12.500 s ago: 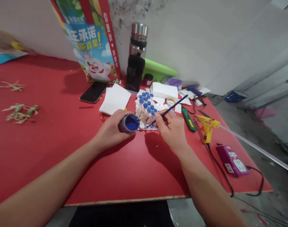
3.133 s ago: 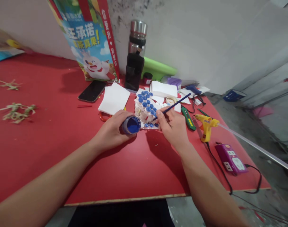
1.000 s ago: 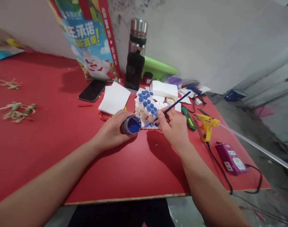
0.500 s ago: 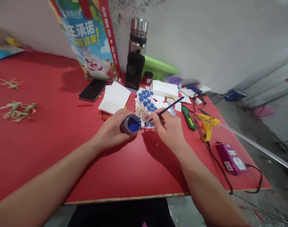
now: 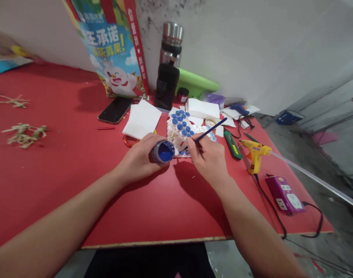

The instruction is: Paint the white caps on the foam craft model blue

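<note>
My left hand (image 5: 141, 156) is wrapped round a small jar of blue paint (image 5: 165, 151), its open mouth tipped toward me. In my right hand (image 5: 208, 156) a thin dark-blue paintbrush (image 5: 212, 130) is pinched between thumb and fingers. The brush's tip points down and left at a white craft model (image 5: 178, 135), whose top carries several round blue-painted pieces. More blue shows on the model's low front edge beside the tip; whether the bristles touch it I cannot tell. My right hand hides part of the model.
Behind lie a phone (image 5: 115, 110), white sheets (image 5: 141, 119), a dark bottle (image 5: 167, 83) and a printed bag (image 5: 114, 54). To the right are a green utility knife (image 5: 232, 145), a yellow glue gun (image 5: 255, 154) and a purple power box (image 5: 285, 195) with cords. Woven straw pieces (image 5: 26, 135) lie left.
The whole view has shifted slightly, so everything sits a little further right. Both hands keep their holds on the paint jar and the paintbrush, with hardly any other movement.
</note>
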The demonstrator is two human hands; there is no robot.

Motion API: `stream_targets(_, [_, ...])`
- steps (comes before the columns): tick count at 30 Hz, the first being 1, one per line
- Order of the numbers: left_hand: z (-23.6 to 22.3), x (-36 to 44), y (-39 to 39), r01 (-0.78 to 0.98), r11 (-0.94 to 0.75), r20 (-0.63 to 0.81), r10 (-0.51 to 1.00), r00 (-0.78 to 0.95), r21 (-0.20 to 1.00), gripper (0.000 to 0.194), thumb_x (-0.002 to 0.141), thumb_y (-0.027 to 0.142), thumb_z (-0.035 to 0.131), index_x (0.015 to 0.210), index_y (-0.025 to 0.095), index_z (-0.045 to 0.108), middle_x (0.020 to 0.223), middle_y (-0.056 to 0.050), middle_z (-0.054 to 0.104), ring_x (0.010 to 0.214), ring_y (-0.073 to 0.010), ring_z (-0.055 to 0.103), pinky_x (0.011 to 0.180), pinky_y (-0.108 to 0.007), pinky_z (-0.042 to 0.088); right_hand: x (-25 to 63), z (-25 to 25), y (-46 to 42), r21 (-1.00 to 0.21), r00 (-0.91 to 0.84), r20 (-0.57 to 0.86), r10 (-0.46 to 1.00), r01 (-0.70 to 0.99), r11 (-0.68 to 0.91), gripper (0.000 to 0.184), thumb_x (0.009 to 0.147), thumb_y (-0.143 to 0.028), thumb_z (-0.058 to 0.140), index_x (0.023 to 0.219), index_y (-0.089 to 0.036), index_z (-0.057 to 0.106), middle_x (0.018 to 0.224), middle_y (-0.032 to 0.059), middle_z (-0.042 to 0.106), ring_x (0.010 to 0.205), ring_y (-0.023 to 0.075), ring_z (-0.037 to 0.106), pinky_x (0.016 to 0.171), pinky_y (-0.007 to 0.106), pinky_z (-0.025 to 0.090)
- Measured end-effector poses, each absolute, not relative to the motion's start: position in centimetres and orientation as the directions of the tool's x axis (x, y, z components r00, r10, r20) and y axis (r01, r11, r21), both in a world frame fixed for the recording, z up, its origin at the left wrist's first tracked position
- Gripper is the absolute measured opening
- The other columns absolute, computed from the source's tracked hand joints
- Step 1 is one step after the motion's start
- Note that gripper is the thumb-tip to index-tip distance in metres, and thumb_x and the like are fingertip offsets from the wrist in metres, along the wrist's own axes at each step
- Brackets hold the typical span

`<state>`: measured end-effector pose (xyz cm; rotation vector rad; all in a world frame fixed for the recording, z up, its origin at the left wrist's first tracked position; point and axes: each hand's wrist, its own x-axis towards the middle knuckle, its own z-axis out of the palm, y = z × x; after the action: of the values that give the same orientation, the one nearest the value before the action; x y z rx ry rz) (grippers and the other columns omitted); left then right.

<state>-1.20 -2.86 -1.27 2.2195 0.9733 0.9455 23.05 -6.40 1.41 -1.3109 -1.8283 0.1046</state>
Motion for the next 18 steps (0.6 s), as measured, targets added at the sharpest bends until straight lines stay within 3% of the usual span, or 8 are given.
stream_targets(4, [-1.15, -1.29, -2.73, 0.422, -0.573, 0.367, 0.8, 0.476, 0.703, 0.047, 0.089, 0.033, 0.082, 0.132, 0.023, 0.068, 0.13, -0.011, 0.074, 0.121, -0.0325, 0.072, 0.105, -0.047, 0.06, 22.97, 1.47, -6.47, -0.623, 0.039, 0.581, 0.813, 0.664, 0.413, 0.031, 0.109, -0.051, 0.068, 0.093, -0.025, 0.065, 0.063, -0.0024, 0.071, 0.05, 0.0147, 0.064, 0.056, 0.031, 0.047])
stream_targets(9, [-1.34, -1.36, -2.5, 0.408, -0.585, 0.403, 0.797, 0.45, 0.701, 0.045, 0.087, 0.031, 0.082, 0.13, 0.022, 0.069, 0.127, -0.011, 0.074, 0.118, -0.0317, 0.072, 0.103, -0.047, 0.06, 22.55, 1.42, -6.44, -0.682, 0.162, 0.621, 0.767, 0.594, 0.427, 0.028, 0.106, -0.045, 0.075, 0.09, -0.028, 0.059, 0.065, -0.0043, 0.073, 0.048, 0.0149, 0.067, 0.055, 0.032, 0.053])
stream_targets(18, [-1.22, -1.22, -2.8, 0.4, -0.548, 0.397, 0.825, 0.401, 0.735, 0.042, 0.086, 0.025, 0.082, 0.126, 0.023, 0.069, 0.123, -0.008, 0.074, 0.116, -0.0301, 0.072, 0.102, -0.044, 0.06, 22.28, 1.14, -5.84, -0.499, 0.065, 0.722, 0.689, 0.739, 0.453, 0.029, 0.108, -0.042, 0.072, 0.086, -0.026, 0.063, 0.059, -0.0051, 0.066, 0.048, 0.0129, 0.064, 0.05, 0.027, 0.046])
